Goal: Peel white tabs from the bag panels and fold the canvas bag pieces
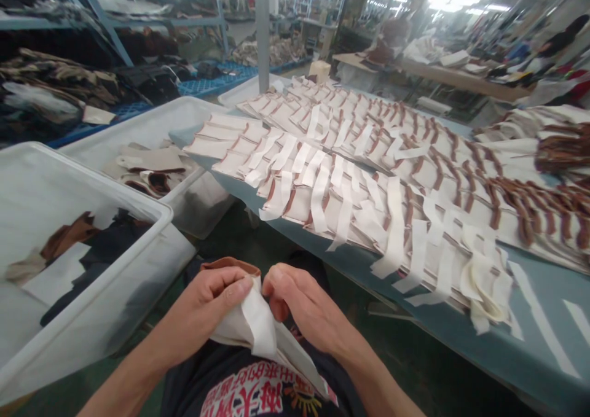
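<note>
Both hands meet over my lap, low in the view. My left hand is closed on a cream fabric piece with a brown edge, its thumb pressed on the white strip folded over it. My right hand pinches the same piece from the right, fingers curled. The brown rim of the piece shows above my left fingers. Just ahead lies a blue-grey table carrying overlapping rows of similar cream pieces with white strips.
Two white plastic bins stand at the left: the near bin holds dark and brown scraps, the far bin holds cream pieces. Shelving with piled material runs behind. A person sits at a far table at the back.
</note>
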Tool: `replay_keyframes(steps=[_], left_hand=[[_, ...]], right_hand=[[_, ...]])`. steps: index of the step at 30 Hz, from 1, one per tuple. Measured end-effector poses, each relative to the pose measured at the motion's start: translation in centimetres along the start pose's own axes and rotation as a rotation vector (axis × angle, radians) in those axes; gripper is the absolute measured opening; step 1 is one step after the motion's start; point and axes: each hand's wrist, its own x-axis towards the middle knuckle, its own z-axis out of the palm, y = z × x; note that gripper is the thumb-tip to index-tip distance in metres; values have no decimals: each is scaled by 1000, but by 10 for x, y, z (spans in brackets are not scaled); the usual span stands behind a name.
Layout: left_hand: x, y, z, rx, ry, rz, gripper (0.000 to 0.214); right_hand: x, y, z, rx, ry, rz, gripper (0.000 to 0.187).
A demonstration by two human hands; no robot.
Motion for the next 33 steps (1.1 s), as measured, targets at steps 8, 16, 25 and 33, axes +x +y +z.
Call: replay_keyframes(steps=[8,16,25,33], left_hand=[[7,10,5,296,149,81,49],[18,12,0,350,167,141,46],[22,13,3,330,174,187,43],[24,4,2,291,208,184,45]], right_hand=[[-9,-10,4,-144,102,184,26],[-14,-1,1,-213,185,202,22],[-9,15,-2,376,193,118,35],[-8,10,12,310,264,171,36]])
